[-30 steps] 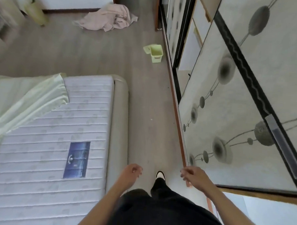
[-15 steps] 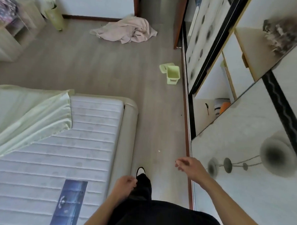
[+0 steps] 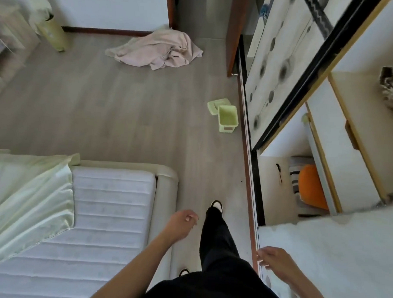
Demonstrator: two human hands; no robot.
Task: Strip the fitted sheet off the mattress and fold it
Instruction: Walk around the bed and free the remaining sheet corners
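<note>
The pale green fitted sheet (image 3: 24,197) is partly peeled back: it covers only the left part of the mattress (image 3: 107,212), and its loose edge runs down in a diagonal from the far end, with the near right corner of the quilted mattress top bare. The mattress sits in a light padded bed frame (image 3: 167,186) whose rounded corner shows at the far right.

The person stands on the grey wood floor (image 3: 116,113) in the gap between the bed and a wardrobe (image 3: 282,69) with patterned sliding doors. Both hands hang free and hold nothing. The left hand (image 3: 181,222) is over the edge of the bed frame, its fingers loosely curled, not touching the sheet or the mattress. The right hand (image 3: 274,260) is near the wardrobe's bottom rail, fingers relaxed and slightly spread. The two hands are well apart, with a leg in black trousers (image 3: 216,237) between them and one foot set forward on the floor.

Further off, a small green bin (image 3: 227,118) stands on the floor close to the wardrobe, with a green lid (image 3: 217,104) lying just behind it. A crumpled pinkish cloth (image 3: 159,50) lies on the floor near the far wall. An orange thing (image 3: 311,187) sits on a low shelf in the open part of the wardrobe
</note>
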